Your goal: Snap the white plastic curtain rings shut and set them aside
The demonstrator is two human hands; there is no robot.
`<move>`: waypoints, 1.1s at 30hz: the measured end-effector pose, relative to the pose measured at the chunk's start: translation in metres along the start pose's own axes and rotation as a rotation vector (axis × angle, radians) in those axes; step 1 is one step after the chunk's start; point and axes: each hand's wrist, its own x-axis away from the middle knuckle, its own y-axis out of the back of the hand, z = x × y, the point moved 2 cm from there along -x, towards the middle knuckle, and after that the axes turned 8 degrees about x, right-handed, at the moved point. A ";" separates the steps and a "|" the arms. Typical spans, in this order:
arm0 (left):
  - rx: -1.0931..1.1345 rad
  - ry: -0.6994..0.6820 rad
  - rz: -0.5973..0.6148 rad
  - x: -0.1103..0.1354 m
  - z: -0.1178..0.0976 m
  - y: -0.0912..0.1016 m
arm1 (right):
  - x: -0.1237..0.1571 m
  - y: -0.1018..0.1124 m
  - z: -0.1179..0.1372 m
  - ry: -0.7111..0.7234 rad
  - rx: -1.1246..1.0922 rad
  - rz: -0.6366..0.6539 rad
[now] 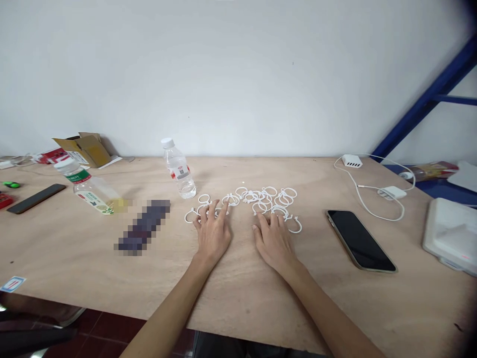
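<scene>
Several thin white rings with small tabs, which look like curtain rings (263, 203), lie in a loose spread on the wooden table. My left hand (213, 232) rests palm down at the left part of the spread, fingers apart over a few rings. Some rings are partly hidden under those fingers. At the near right side of the pile, my right hand (275, 239) lies palm down with its fingers stretched out, fingertips touching or just over the rings. Neither hand grips anything that I can see.
Behind the left hand stands a water bottle (179, 169). Farther left are a larger bottle (87, 186), a blurred dark item (143, 227) and an opened cardboard box (87, 149). On the right lie a phone (360, 241), a white charger with cable (352, 160) and a white plastic case (452, 233).
</scene>
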 end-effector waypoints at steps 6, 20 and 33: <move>0.091 -0.082 0.006 0.002 0.000 -0.001 | 0.000 0.002 0.000 0.045 -0.097 -0.028; 0.203 -0.255 0.285 0.002 -0.008 -0.003 | 0.001 -0.003 -0.003 0.059 -0.287 -0.019; 0.395 -0.270 0.390 0.000 -0.008 -0.002 | 0.005 0.008 0.000 0.170 -0.303 -0.129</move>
